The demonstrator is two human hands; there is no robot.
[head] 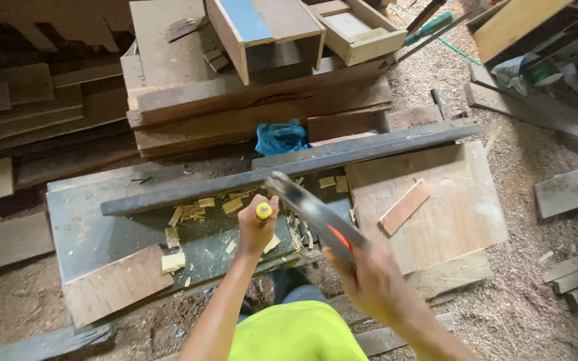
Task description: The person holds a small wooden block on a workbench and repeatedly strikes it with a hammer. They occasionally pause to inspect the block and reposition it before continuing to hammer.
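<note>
item 1: left hand point(255, 230), fist closed round a yellow-handled chisel point(263, 211). only the yellow butt end shows above the fist; blade hidden below, so edge contact can't be confirmed. held upright, prob. so the butt faces up to take a blow.

item 2: right hand point(369, 277), blurred, fingers wrapped round the grip of a hammer point(312, 214) w/ orange patch near the hand. dark head sits up and left of this grip, just beside and slightly above the chisel butt; not clearly touching. shaft slants from hand toward chisel, consistent w/ a swing.

item 3: dark workpiece board point(102, 234), directly under the left fist. lies flat, prob. as a steady bed.

item 4: pale wood chips point(199, 208), scattered around and beyond the left fist, some touching the board.

item 5: long dark rail point(289, 167), just beyond both hands, laid across the board.

item 6: plywood sheet point(436, 207), right of the hammer hand, small strip on it.

item 7: blue cloth point(281, 137), well beyond the grips, by stacked planks.

item 8: sawdust floor point(523, 294), right.
</note>
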